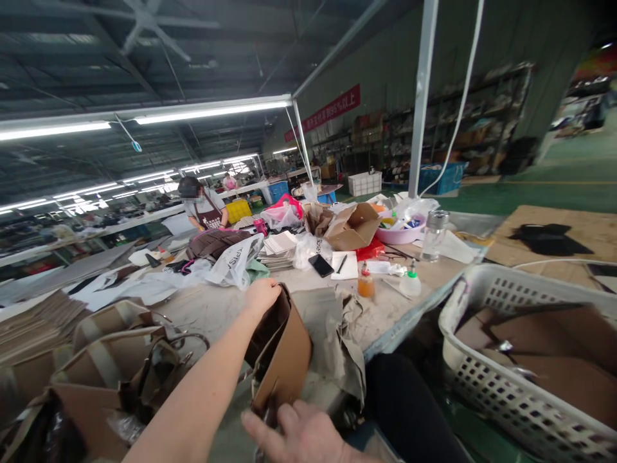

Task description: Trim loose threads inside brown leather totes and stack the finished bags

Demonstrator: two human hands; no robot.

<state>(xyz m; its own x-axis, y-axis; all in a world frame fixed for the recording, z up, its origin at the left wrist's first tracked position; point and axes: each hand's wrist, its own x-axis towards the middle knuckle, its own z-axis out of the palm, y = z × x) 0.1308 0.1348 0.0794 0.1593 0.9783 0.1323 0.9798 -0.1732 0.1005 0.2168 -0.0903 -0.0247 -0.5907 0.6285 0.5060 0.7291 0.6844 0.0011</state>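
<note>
A brown handbag [289, 357] stands tilted on the worktable, its dark mouth turned up and to the left. My left hand [263, 297] reaches across and is closed on the far top edge of this bag. At the near end, close to the bottom of the view, my right hand [301, 431] has its fingers on the bag's edge by a dark strap; the index finger points left and the rest are bent, slightly blurred. Creased grey-brown paper [332, 347] lies under and beside the bag. More tan handbags [108, 360] with light bands and handles stand on the left.
A white plastic basket [453, 334] with brown pieces stands at right. On the table are a phone [321, 265], an orange-filled bottle [366, 284], a clear green-tipped bottle [411, 283], a glass jar [435, 236] and an open carton [354, 228]. Another person [205, 206] works farther back.
</note>
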